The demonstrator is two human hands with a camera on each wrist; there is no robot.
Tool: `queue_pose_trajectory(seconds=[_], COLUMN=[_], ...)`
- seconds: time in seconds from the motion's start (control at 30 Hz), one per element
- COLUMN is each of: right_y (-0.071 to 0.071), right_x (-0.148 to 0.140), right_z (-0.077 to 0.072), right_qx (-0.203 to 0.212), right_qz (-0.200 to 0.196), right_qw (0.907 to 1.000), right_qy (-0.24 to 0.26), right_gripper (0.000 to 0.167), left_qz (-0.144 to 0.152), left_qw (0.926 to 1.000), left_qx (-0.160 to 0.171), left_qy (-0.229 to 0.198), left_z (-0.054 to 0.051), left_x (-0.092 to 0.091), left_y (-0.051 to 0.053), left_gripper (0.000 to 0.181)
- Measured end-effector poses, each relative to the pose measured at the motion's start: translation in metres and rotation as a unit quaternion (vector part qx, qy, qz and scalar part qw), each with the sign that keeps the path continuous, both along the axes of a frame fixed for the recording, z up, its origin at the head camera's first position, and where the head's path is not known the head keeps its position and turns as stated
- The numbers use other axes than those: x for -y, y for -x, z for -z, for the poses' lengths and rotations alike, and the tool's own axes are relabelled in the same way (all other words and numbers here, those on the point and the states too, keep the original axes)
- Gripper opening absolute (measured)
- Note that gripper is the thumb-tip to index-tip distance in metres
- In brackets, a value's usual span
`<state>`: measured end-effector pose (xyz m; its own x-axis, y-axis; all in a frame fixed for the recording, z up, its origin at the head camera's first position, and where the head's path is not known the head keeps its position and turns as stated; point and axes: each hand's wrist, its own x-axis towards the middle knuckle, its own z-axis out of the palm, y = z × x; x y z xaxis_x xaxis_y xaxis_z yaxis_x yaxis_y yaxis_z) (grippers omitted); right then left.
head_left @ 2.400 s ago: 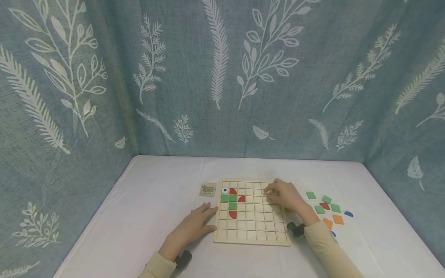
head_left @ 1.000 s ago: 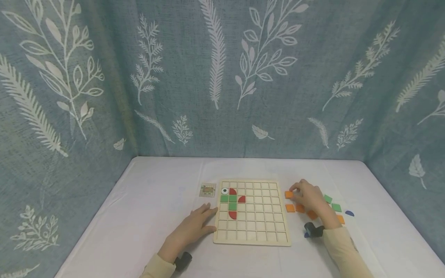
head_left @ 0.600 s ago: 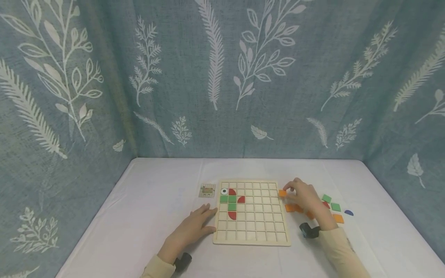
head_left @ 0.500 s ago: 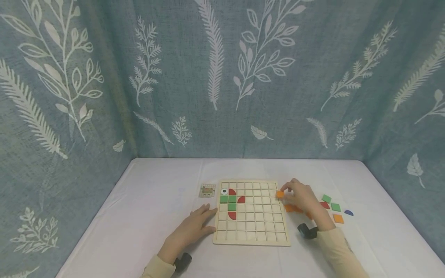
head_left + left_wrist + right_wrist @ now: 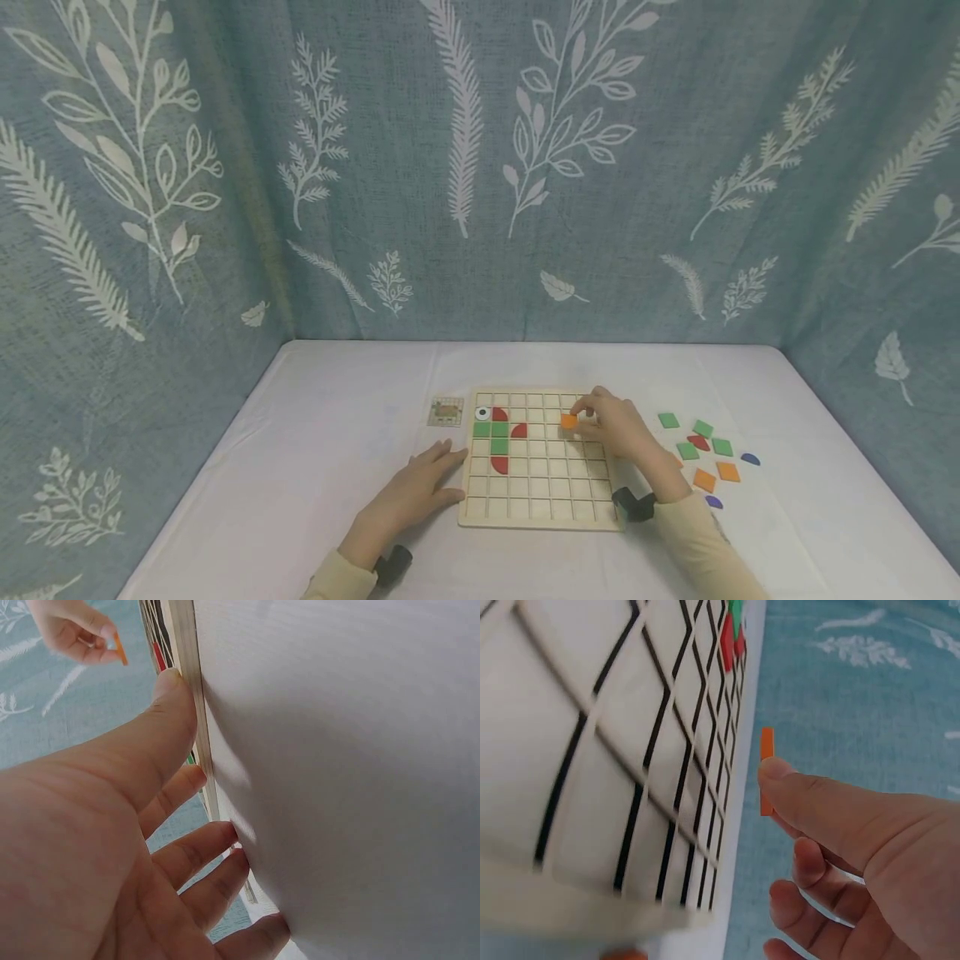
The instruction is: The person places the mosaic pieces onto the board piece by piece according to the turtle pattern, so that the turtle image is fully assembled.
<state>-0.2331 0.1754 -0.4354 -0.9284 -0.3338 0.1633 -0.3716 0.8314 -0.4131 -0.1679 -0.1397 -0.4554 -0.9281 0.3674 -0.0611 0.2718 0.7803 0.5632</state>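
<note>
The wooden grid board (image 5: 543, 527) lies on the white table. On its left part sit a round eye piece (image 5: 483, 413), green squares (image 5: 499, 447) and red quarter pieces (image 5: 499, 465). My right hand (image 5: 621, 429) pinches an orange square (image 5: 569, 421) above the board's upper right cells; in the right wrist view the orange square (image 5: 766, 772) is seen edge-on between thumb and finger, clear of the grid. My left hand (image 5: 417, 488) rests at the board's left edge, fingers spread; in the left wrist view its thumb and fingertips touch the board's side.
A small picture card (image 5: 446, 412) lies left of the board's upper corner. Right of the board are loose pieces: green squares (image 5: 668, 420), orange squares (image 5: 704, 480), a red piece (image 5: 698, 442) and blue pieces (image 5: 750, 459). A patterned curtain (image 5: 480, 167) stands behind the table.
My right hand has carried the orange square leftward from the loose pieces, across the board's right edge to over its cells. The left hand has stayed at the board's edge.
</note>
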Motion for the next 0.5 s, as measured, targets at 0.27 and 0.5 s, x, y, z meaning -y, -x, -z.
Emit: queue_pose_trajectory(seconds=[0.27, 0.5], right_y=[-0.004, -0.006], right_x=[0.025, 0.04], right_z=[-0.001, 0.002], right_qx=[-0.002, -0.003], right_qz=[-0.021, -0.032], right_qw=[0.9997, 0.9995], right_qy=[0.008, 0.009], right_gripper=[0.018, 0.016], left_qz=[0.001, 0.004], left_qw=[1.0, 1.0], left_qx=[0.0, -0.003], left_qy=[0.002, 0.003], left_z=[0.001, 0.001], left_x=[0.001, 0.0], left_y=[0.001, -0.001], left_gripper=[0.061, 0.062])
